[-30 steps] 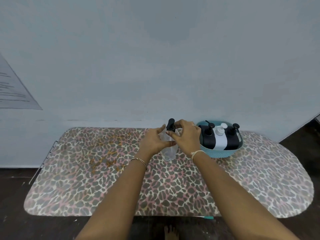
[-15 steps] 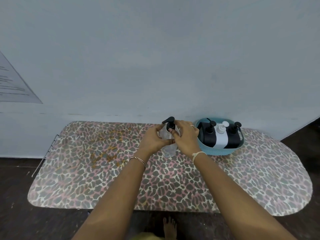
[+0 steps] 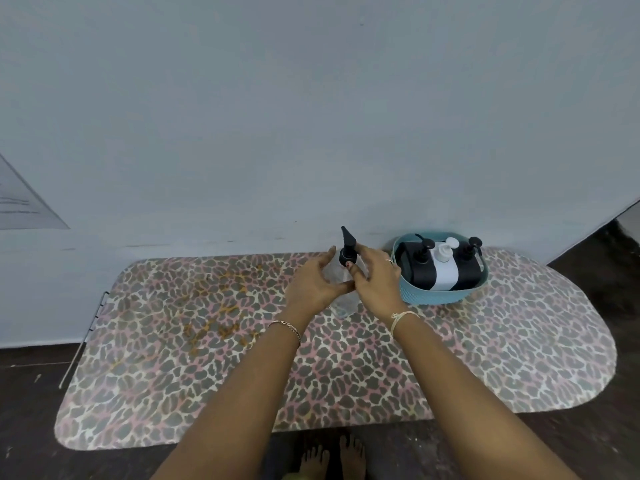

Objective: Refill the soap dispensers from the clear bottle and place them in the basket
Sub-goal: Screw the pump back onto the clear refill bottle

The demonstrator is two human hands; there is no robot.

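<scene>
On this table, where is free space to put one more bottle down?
Free: the left half of the table, up to the left hand, and its right end beyond the basket. Crowded: back middle, where left hand and right hand hold the clear bottle beside the basket.

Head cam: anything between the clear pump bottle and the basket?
No object stands on the table between them. Only the right hand, pinching the clear bottle at its pump, lies on that side. The basket holds three dispensers side by side; free room inside isn't visible.
</scene>
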